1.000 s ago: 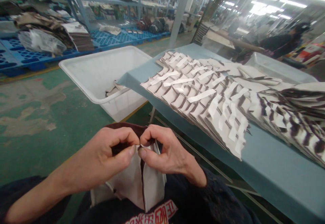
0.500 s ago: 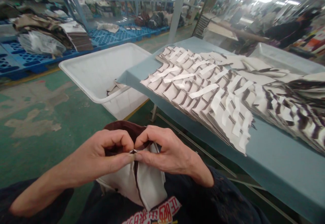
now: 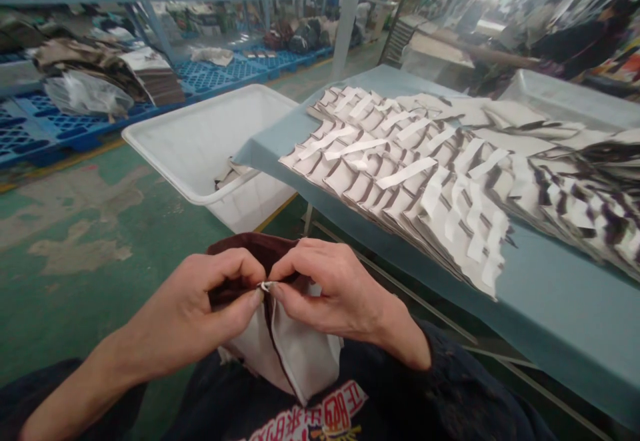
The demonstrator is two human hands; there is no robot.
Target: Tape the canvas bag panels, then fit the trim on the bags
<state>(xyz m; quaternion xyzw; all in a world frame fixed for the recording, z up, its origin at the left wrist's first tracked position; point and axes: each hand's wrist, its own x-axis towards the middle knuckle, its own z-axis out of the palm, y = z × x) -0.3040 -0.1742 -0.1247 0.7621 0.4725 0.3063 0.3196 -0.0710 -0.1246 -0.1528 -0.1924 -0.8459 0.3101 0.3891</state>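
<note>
A cream sewn fabric piece (image 3: 310, 354) with a dark brown inside bulges like a pouch in front of my body. Its top faces up, and a dark seam runs down its near side. At the upper end of that seam, my left hand (image 3: 225, 294) pinches the edge between thumb and forefinger. Close against it, my right hand (image 3: 330, 288) pinches the same edge from the other side. A small whitish bit of the edge shows between the fingertips. The lower fabric rests against my dark printed clothing.
A blue-grey table (image 3: 545, 321) on the right carries overlapping rows of cream pieces (image 3: 370, 174) with white strips. Left of it stands a white plastic tub (image 3: 175, 121) with some fabric inside. Blue pallets (image 3: 210, 71) and shelving lie behind; a person (image 3: 585, 41) is at far right.
The pinched edge has opened slightly, showing more whitish material between my fingertips. Both hands and the fabric piece sit a little farther right in view, which has shifted slightly.
</note>
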